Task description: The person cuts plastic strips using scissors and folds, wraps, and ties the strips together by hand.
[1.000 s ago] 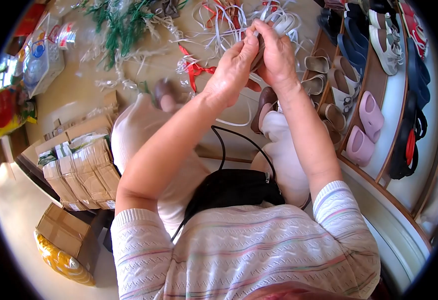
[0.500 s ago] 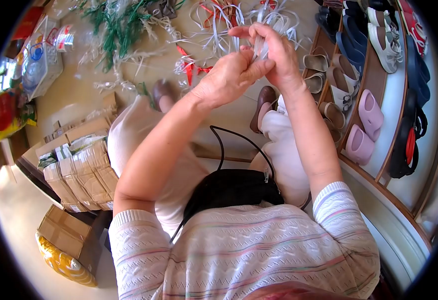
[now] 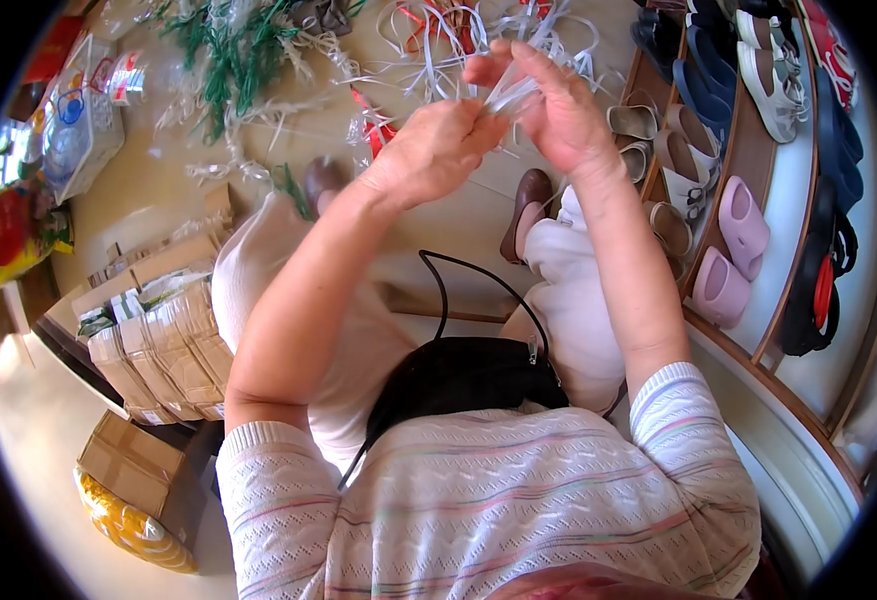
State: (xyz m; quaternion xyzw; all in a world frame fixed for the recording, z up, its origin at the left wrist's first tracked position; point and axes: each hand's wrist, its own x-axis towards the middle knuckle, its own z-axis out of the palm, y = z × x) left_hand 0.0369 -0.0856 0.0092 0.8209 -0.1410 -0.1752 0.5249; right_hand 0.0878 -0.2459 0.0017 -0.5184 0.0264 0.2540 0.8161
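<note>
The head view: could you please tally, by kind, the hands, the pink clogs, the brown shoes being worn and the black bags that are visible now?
Hands (left hand, right hand): 2
Pink clogs: 2
Worn brown shoes: 2
Black bag: 1
Total: 7

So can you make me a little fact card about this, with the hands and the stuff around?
left hand: closed on thin white strips
right hand: at the same strips, grip unclear
floor: green strings, red ribbon
lap: black bag
left side: taped cardboard
right side: pink shoes, other shoes
</note>
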